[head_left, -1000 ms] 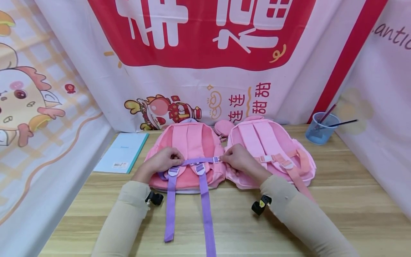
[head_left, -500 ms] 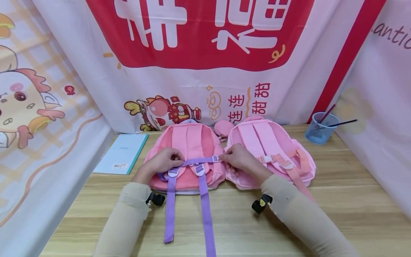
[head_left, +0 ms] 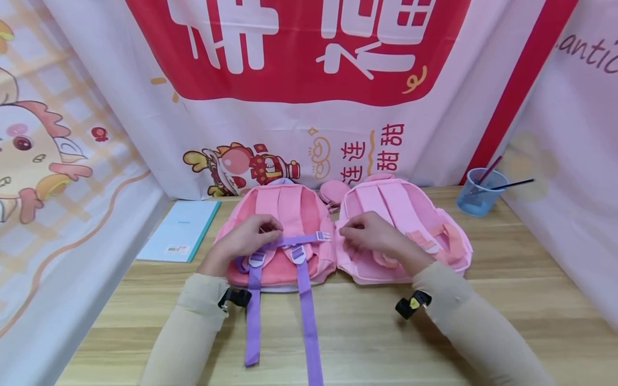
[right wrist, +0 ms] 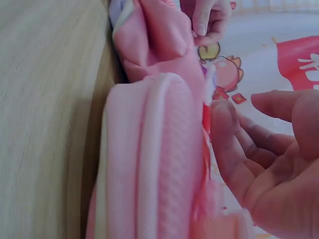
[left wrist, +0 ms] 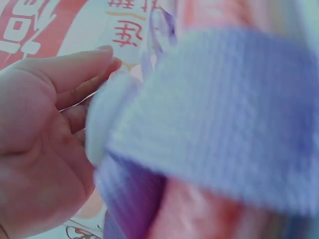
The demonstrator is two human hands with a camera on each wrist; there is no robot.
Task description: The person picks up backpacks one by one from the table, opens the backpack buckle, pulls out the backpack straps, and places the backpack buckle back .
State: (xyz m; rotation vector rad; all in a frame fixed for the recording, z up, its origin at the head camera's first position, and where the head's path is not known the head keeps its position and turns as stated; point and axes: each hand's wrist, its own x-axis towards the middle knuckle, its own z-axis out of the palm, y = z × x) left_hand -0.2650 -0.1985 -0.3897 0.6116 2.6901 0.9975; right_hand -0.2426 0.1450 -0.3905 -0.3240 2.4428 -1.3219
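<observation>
A pale blue notebook [head_left: 178,230] lies at the far left of the table [head_left: 357,332]. Next comes the left hand [head_left: 246,236], over the left side of the left backpack [head_left: 292,203], its fingers loosely bent and the thumb close to the forefinger; whether the tips touch the strap just below them I cannot tell. That purple strap [head_left: 299,239] is the thing that matters here: it lies across the backpack with its long axis running left to right, its right end slightly farther from the person. Two purple tails [head_left: 309,332] cross it in direction, pointing back toward the person. At the strap's right end sits a pale buckle [head_left: 321,236], in the gap between the hands, right of the left one and just left of the right one. The right hand [head_left: 374,238] is nearer to it, so any reach for the buckle would, I judge, be a short one leftward. That hand hangs over the left part of the right backpack [head_left: 427,209]; a blue cup [head_left: 482,193] stands beyond, holding two thin sticks. The left wrist view shows the palm side, hidden from the head camera, with nothing visible between thumb and forefinger. The right wrist view makes plain what the head view leaves doubtful: right thumb and fingers are apart, gripping nothing.
</observation>
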